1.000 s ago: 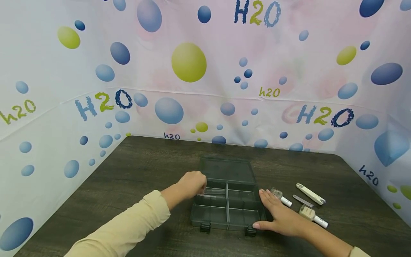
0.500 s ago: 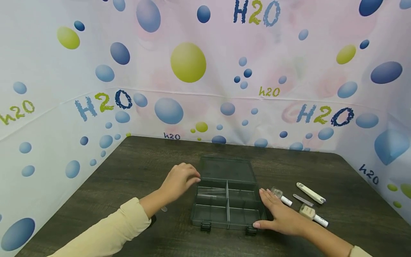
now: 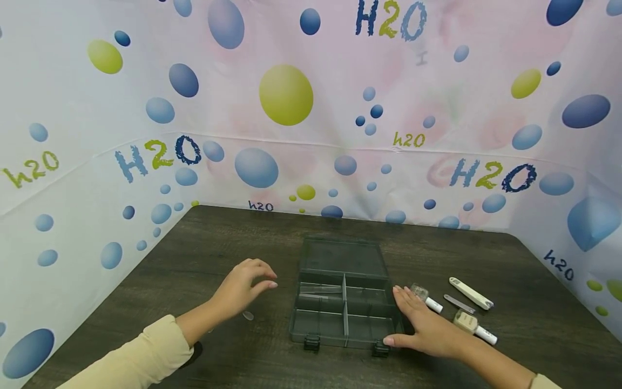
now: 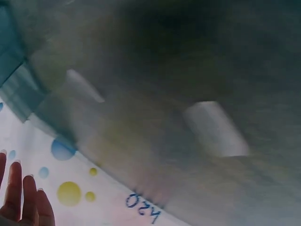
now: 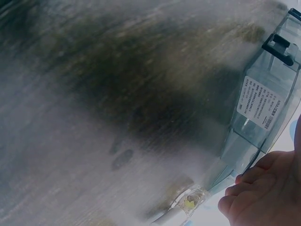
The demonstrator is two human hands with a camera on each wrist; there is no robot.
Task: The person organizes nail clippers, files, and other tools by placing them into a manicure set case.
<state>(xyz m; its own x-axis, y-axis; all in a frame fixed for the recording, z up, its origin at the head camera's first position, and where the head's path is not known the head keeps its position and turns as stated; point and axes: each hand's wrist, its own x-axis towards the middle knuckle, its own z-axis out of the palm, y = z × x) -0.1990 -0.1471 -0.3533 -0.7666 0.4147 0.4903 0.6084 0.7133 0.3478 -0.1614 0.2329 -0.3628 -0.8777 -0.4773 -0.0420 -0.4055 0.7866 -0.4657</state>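
Note:
A smoky clear compartment box (image 3: 330,341) stands on the dark table, its lid (image 3: 344,257) laid back behind it. Slim pale tapered pieces (image 3: 320,290) lie in the back left compartment; their kind is unclear. Left of the box hovers my left hand (image 3: 243,289), fingers relaxed and holding nothing. The left wrist view catches its fingertips (image 4: 29,194) at the lower left. My right hand (image 3: 423,323) rests against the box's right side with fingers extended. In the right wrist view, the right hand (image 5: 268,188) lies beside the box wall, which bears a printed label (image 5: 259,102).
Right of the box lie two nail polish bottles (image 3: 466,321) with white caps, a long white nail clipper (image 3: 470,293) and a small slim metal tool (image 3: 459,303). A small clear oval piece (image 3: 248,315) lies near the left hand. Two blurred whitish pieces (image 4: 217,129) show in the left wrist view.
My left hand has left the back left compartment and moved left, away from the box, its fingers loosening. The pale pieces stay in the compartment. My right hand has not moved.

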